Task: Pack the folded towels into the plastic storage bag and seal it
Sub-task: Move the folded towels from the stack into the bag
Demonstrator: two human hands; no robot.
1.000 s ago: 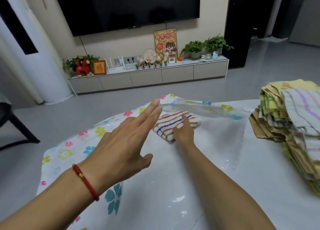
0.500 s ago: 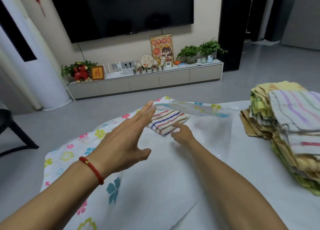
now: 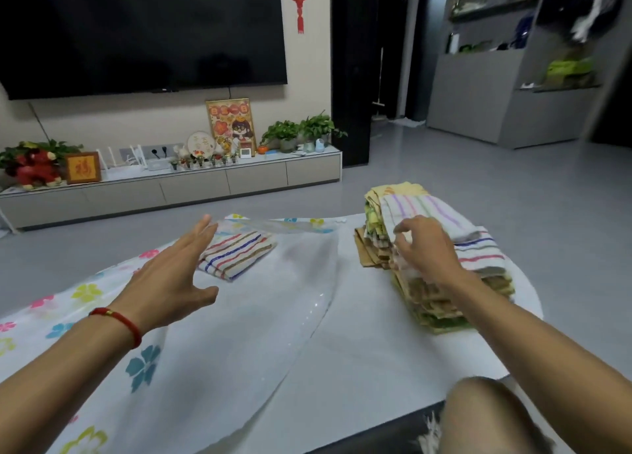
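The plastic storage bag [image 3: 239, 334], clear on top with a flower print beneath, lies flat on the white table [image 3: 376, 368]. One folded striped towel [image 3: 236, 255] lies inside it near the far mouth. My left hand [image 3: 171, 279] hovers over the bag's left side with straight fingers, its fingertips at the raised clear edge beside that towel. A tall stack of folded towels [image 3: 455, 248] stands to the right of the bag. My right hand [image 3: 424, 248] rests on the stack's near left side with bent fingers. No towel is lifted.
The table's rounded right edge lies just beyond the stack. My knee [image 3: 489, 416] shows at the lower right, below the table's near edge. A TV cabinet [image 3: 191, 187] with plants and ornaments stands across the grey floor.
My right hand has left the striped towel inside the bag and swung right onto the towel stack. My left hand stays by the bag's mouth. The camera has turned to the right.
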